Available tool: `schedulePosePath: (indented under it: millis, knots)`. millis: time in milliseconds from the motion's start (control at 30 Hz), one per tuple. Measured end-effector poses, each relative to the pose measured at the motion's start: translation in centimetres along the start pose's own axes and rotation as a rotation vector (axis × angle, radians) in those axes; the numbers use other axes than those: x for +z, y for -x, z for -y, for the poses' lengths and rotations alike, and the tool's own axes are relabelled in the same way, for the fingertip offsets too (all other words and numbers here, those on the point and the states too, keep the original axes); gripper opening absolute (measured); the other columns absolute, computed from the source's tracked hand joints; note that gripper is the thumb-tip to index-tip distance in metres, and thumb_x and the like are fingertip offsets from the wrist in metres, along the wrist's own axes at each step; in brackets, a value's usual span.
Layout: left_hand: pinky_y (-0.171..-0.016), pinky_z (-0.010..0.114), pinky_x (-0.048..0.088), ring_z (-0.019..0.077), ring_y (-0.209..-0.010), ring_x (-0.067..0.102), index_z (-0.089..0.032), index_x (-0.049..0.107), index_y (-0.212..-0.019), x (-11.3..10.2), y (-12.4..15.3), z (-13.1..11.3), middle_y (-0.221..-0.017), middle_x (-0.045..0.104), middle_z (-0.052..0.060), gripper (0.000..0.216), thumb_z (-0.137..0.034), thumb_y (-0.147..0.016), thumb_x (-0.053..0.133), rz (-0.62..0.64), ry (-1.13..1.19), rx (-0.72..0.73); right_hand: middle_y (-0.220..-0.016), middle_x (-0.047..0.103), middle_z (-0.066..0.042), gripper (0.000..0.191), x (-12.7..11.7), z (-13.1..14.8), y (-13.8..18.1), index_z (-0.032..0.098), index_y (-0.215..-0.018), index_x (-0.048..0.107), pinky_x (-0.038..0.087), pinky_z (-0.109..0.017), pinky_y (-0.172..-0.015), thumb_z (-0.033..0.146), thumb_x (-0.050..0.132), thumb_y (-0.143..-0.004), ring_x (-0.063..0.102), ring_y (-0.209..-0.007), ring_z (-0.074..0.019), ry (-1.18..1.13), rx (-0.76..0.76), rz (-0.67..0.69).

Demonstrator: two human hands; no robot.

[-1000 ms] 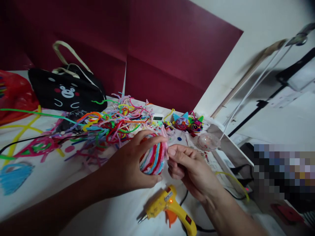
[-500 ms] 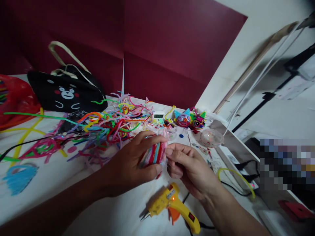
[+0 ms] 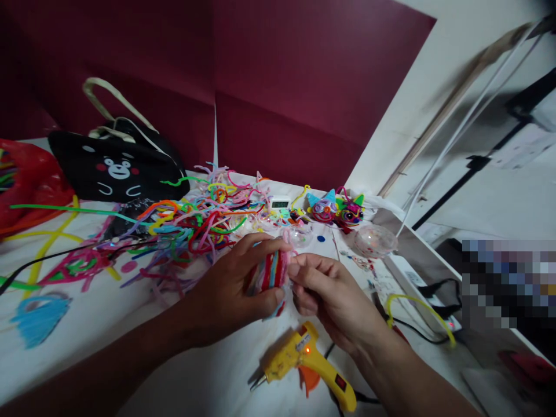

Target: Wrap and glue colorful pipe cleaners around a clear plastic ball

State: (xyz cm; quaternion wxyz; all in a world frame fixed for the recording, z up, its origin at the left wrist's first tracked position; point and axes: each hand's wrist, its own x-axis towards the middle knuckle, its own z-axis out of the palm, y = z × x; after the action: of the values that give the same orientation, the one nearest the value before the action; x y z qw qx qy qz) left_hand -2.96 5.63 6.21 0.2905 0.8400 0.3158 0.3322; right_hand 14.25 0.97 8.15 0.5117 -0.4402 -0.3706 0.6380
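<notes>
My left hand point(image 3: 243, 281) is wrapped round a striped pipe-cleaner piece point(image 3: 273, 271) with red, yellow, blue and pink rows. My right hand point(image 3: 324, 289) pinches at its right edge, where a pink pipe cleaner shows by the fingertips; the pinched end itself is mostly hidden. Below the hands a yellow hot glue gun point(image 3: 299, 359) lies on the white table, its nozzle to the left and an orange light lit. Left of the piece spreads a heap of loose, many-coloured pipe cleaners point(image 3: 208, 214).
At the back stand two colourful cat-like figures point(image 3: 334, 208) and a small digital clock point(image 3: 279, 203). A clear bowl point(image 3: 376, 240) and a power strip point(image 3: 417, 286) sit at right. A black bag point(image 3: 117, 168), a red plastic bag point(image 3: 35, 182) and a light-blue fuzzy piece point(image 3: 41, 318) are at left.
The striped piece and both hands have shifted slightly left, with the grip much the same. The view has moved a little; the glue gun lies where it was.
</notes>
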Motion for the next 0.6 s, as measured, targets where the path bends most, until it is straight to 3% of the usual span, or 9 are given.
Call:
schedulePosePath:
  millis: [600]
  knots:
    - [-0.109, 0.039, 0.041, 0.0244, -0.126, 0.051, -0.03, 0.055, -0.127, -0.1, 0.09, 0.23, -0.132, 0.053, 0.003, 0.049, -0.027, -0.079, 0.061, 0.019, -0.035, 0.019, -0.042, 0.047, 0.008, 0.021, 0.07, -0.05, -0.42, 0.018, -0.056, 0.054, 0.018, -0.018, -0.038, 0.032, 0.068, -0.063, 0.031, -0.034, -0.0015, 0.134, 0.014, -0.028]
